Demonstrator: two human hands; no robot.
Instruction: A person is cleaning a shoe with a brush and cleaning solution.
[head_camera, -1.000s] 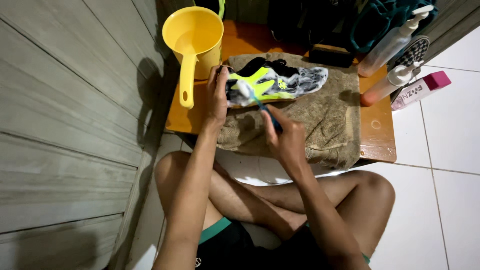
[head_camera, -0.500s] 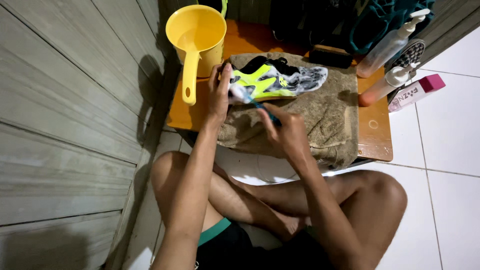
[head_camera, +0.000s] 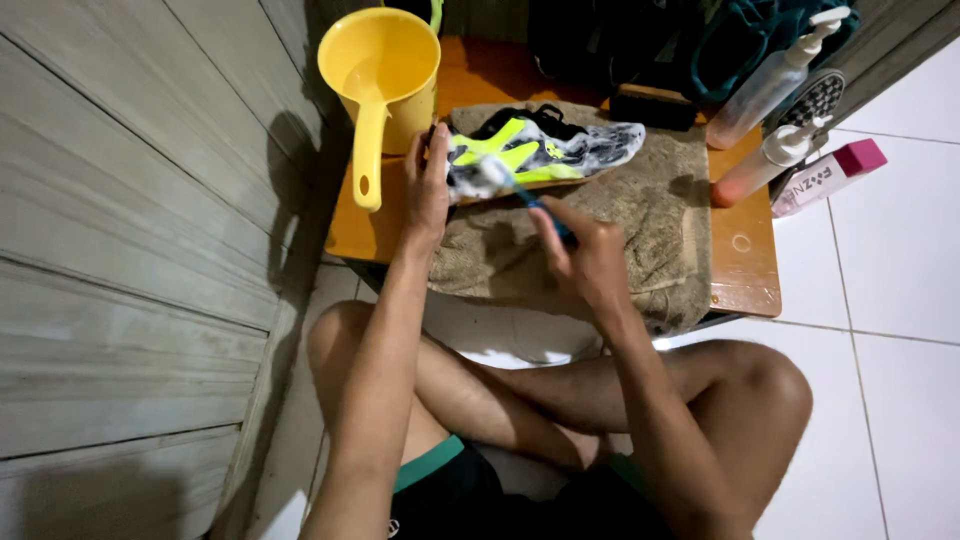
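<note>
Foam-covered shoe (head_camera: 540, 152) is steadied on the towel (head_camera: 620, 235) by the left hand (head_camera: 428, 190), grip clasping its heel; brush (head_camera: 535, 205), clenched in the right hand (head_camera: 590, 250), meets it at 5 o'clock.

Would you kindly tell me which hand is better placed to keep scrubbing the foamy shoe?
Likely the right hand: it grips the brush against the shoe, while the left hand steadies its heel.

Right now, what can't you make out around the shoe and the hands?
Head view only:
- Brush: its handle is hidden in the right hand, its bristles in foam.
- Shoe: its heel is covered by the left hand.
- Dark things behind the low table: cut off by the top edge.
</note>
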